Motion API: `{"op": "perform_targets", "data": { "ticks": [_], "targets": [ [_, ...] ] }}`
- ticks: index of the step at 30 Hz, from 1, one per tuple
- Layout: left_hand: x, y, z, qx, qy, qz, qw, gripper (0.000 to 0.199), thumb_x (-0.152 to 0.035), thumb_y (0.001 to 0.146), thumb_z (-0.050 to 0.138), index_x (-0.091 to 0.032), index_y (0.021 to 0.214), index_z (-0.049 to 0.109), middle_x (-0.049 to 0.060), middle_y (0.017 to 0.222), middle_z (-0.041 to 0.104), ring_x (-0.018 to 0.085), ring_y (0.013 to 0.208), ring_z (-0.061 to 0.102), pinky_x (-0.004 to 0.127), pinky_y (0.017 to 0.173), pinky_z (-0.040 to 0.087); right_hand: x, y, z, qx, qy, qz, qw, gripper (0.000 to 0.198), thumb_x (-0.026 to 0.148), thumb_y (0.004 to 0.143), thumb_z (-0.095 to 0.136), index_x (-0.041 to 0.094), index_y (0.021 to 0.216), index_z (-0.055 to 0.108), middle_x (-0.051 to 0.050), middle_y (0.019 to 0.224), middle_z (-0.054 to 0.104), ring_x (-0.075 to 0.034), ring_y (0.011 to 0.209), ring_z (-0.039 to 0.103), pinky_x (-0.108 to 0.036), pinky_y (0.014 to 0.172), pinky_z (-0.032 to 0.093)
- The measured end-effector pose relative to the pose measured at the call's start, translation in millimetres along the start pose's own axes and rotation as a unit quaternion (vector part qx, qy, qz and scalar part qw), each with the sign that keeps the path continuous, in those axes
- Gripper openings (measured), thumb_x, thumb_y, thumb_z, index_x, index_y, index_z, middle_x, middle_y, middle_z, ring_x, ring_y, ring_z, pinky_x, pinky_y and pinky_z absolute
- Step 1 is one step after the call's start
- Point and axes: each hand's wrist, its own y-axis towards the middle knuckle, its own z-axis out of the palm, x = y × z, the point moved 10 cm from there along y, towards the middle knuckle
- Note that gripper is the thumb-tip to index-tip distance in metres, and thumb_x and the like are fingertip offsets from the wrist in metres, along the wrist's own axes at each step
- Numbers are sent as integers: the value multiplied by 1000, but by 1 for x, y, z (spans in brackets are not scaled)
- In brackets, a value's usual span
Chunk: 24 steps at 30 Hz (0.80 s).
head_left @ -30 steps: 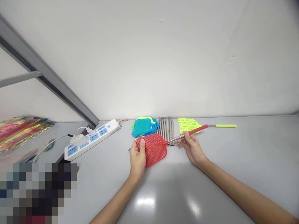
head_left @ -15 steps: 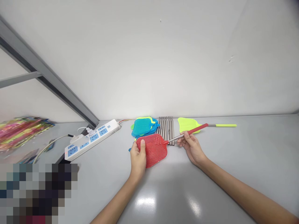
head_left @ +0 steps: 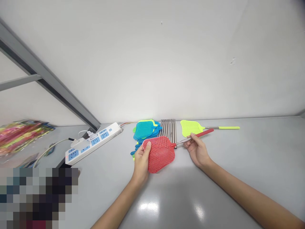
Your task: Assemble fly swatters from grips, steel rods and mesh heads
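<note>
A red fly swatter (head_left: 160,154) with a metal shaft and red grip is held between both hands above the table. My left hand (head_left: 142,163) pinches the left edge of its mesh head, thumb on top. My right hand (head_left: 197,149) is closed on the shaft where it meets the grip. Behind the red head lie several blue and yellow-green swatter heads (head_left: 145,129) in a stack, with blue and green handles (head_left: 135,151) partly hidden below them. A row of metal rods (head_left: 168,128) lies beside the stack. An assembled yellow-green fly swatter (head_left: 191,128) rests behind my right hand.
At the left a white power strip (head_left: 95,143) with plugs and cables lies on the grey table (head_left: 257,159). Colourful plastic-wrapped items (head_left: 23,136) lie at the far left, near a grey metal frame (head_left: 54,82). A white wall rises behind the table.
The red swatter's head and my left hand have shifted slightly right. More of the handles behind my left hand now shows. Both hands keep hold of the swatter.
</note>
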Motion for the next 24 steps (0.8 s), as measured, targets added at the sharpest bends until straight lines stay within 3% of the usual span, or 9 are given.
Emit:
{"op": "perform_targets", "data": {
  "ticks": [5, 10, 19, 24],
  "targets": [
    [14, -7, 16, 81, 26, -96, 992, 33, -39, 73, 56, -12, 91, 58, 10, 85, 65, 19, 68, 62, 28, 61, 48, 1, -2, 3, 8, 11, 1, 1000, 28, 33, 74, 56, 16, 51, 55, 2, 43, 46, -9, 44, 42, -24, 48, 34],
    [17, -19, 33, 172, 97, -100, 975, 35, -36, 75, 55, -15, 102, 56, 9, 95, 64, 19, 81, 61, 30, 74, 46, -1, -4, 10, 42, -47, -4, 998, 42, 37, 77, 52, 17, 41, 44, 4, 32, 37, -9, 35, 35, -25, 42, 26],
    [10, -16, 29, 137, 178, -24, 974, 30, -36, 73, 57, -15, 93, 57, 6, 93, 64, 19, 83, 59, 29, 73, 46, -3, -4, 7, 27, -24, 13, 999, 44, 34, 78, 49, 17, 38, 40, 4, 30, 34, -9, 34, 32, -25, 42, 24],
    [17, -15, 35, 176, 127, -57, 975, 30, -36, 75, 54, -11, 92, 60, 10, 90, 65, 21, 80, 60, 29, 69, 46, 0, -4, 2, 5, -5, 1, 1000, 44, 32, 79, 47, 18, 38, 38, 4, 30, 34, -9, 34, 30, -26, 43, 26]
  ]
}}
